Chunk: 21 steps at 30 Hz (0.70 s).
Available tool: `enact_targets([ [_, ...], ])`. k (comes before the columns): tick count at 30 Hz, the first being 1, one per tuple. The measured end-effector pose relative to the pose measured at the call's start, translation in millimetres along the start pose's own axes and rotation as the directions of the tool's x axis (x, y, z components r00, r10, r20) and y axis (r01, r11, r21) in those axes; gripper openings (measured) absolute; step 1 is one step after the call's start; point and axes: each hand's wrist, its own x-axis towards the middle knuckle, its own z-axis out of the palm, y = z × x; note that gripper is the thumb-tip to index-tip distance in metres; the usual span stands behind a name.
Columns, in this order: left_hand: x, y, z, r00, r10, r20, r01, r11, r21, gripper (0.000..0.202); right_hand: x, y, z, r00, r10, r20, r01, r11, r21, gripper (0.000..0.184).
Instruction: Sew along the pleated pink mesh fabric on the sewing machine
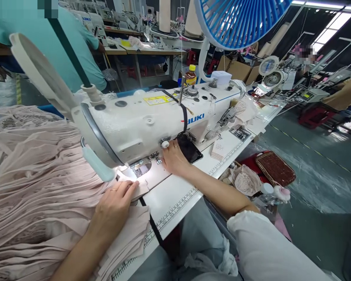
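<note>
A white sewing machine [152,121] lies across the middle of the table. My left hand [115,205] rests flat on pale pink fabric [32,183] in front of the needle plate [140,167], fingers stretched out. My right hand [173,158] lies on the table just right of the needle plate, under the machine arm, fingers curled down onto the fabric edge. A black phone [190,148] lies right beside that hand.
Pleated pink fabric piles up on the left. A small white card stack [219,150] sits on the table [178,195] to the right. A blue fan [240,19] stands behind the machine. A person in a teal shirt [46,43] sits ahead on the left. A woven tray [275,168] lies low right.
</note>
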Motion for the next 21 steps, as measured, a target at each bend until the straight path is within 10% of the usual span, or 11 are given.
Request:
enact_targets([
  [6,-7.7,-4.4,7.4,1.000,0.018,0.003,-0.018,0.998,-0.068,0.048,-18.7,2.1,-8.9,0.991,-0.084,-0.100,0.088,0.996,0.030,0.036],
  [14,-12.1,-3.6,13.9,1.000,-0.001,0.001,0.002,0.997,-0.077,0.052,-77.8,46.1,-36.0,0.974,0.146,-0.173,-0.129,0.986,0.109,0.025],
  [21,-12.7,-3.3,14.2,1.000,-0.006,0.007,0.007,0.997,-0.079,0.051,-89.7,72.1,-19.6,0.895,0.225,-0.384,-0.138,0.961,0.241,0.027],
])
